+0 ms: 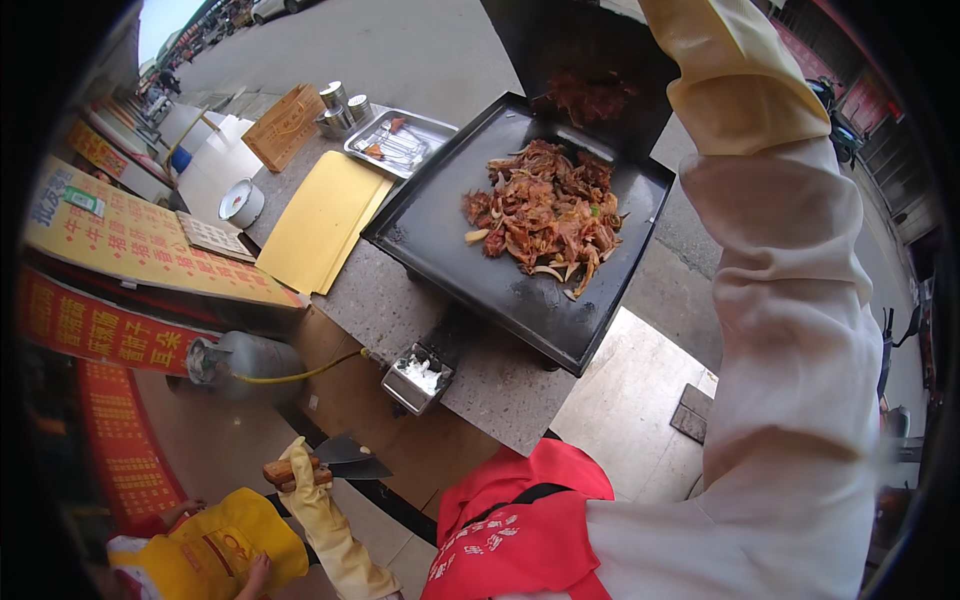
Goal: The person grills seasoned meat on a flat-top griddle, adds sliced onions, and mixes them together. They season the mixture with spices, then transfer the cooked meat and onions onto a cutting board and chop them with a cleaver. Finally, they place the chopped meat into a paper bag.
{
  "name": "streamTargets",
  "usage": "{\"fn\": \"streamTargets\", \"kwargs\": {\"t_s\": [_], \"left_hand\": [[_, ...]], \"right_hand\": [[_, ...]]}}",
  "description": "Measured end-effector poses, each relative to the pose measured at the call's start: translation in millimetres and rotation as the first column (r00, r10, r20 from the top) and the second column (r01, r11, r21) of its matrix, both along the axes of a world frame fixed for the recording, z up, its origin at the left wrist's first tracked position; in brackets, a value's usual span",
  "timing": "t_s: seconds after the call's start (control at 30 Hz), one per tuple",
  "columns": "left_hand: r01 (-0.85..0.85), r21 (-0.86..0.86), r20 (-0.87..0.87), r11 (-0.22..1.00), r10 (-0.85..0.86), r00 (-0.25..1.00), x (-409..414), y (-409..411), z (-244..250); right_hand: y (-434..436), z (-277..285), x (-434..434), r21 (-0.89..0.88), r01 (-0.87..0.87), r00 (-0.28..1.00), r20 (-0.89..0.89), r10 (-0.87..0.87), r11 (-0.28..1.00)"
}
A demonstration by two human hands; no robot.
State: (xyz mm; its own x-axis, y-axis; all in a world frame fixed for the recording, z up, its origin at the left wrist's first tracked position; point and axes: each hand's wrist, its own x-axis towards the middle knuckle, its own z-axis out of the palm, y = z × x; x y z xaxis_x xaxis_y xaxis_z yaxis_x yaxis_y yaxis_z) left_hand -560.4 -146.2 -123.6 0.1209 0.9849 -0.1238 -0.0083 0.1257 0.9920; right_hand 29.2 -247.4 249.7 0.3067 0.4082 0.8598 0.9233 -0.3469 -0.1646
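Observation:
My left hand, in a cream rubber glove, grips the wooden handles of two metal scrapers low on the left. Their dark blades point to the right, with a small pale scrap on one. My right arm, in a pale sleeve and yellow glove, stretches up the right side, and its hand is beyond the top edge. Before me is a black flat griddle. Browned shredded meat with onion strips lies heaped towards its far right. A dark upright panel at the back mirrors the food.
Left of the griddle are yellow paper sheets, a steel tray with utensils, shaker tins, a paper bag and a white enamel pot. A steel box sits at the counter's front, near a hosed gas cylinder. A person in a yellow apron is close by.

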Motion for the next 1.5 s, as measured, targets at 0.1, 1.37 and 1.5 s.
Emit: {"fn": "streamTargets", "kwargs": {"t_s": [0.1, 1.37, 1.5], "left_hand": [[0.039, 0.109, -0.271, 0.993, -0.008, 0.963, 32, -8, 45], [0.678, -0.001, 0.051, 0.735, -0.677, 0.734, 434, 234, 74], [0.731, -0.117, 0.214, 0.672, -0.702, 0.679, 471, 143, 52]], "right_hand": [[5, -30, 130, 0.003, 0.208, 0.956, -0.212, -0.203, 0.978], [-199, -292, -70, 0.300, 0.488, 0.091, -0.952, 0.294, 0.820], [-89, -306, -78, 0.322, 0.549, 0.166, -0.946, 0.277, 0.771]]}}
